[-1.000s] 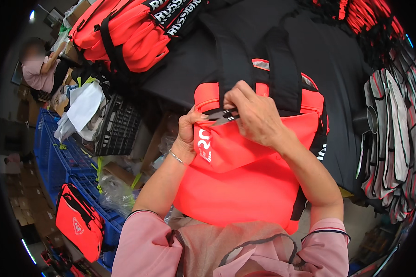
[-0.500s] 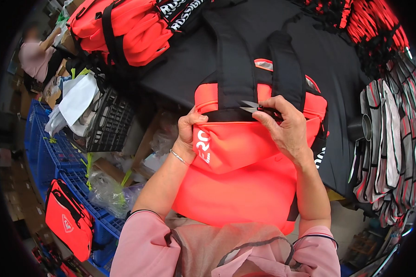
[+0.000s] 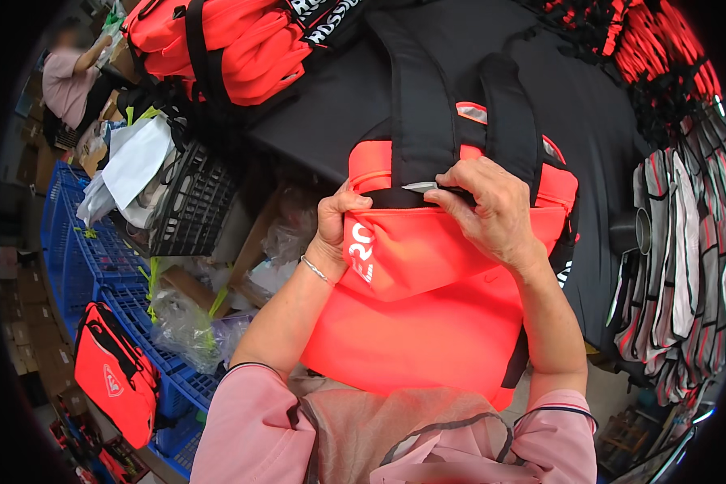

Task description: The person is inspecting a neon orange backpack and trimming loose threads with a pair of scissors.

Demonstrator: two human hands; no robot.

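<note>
A bright red-orange backpack (image 3: 427,339) with black shoulder straps (image 3: 422,105) lies in front of me, partly on a black-covered table. My left hand (image 3: 336,224) pinches the left end of its flap edge, thumb on top. In my right hand (image 3: 492,210) is a pair of thread snips (image 3: 419,187). Their blades are together and point left, just above the flap's seam and by the base of a strap. The handles are mostly hidden under my fingers.
Red bags (image 3: 234,48) are heaped at the far left. A black crate (image 3: 194,206) with papers stands beside blue plastic crates (image 3: 81,218). Another red bag (image 3: 117,375) hangs lower left. Grey-and-white fabric pieces (image 3: 669,250) hang at right. A person (image 3: 71,77) sits far left.
The snips' blades have come together and shifted slightly left. My left hand still pinches the flap; the surroundings have shifted slightly in view.
</note>
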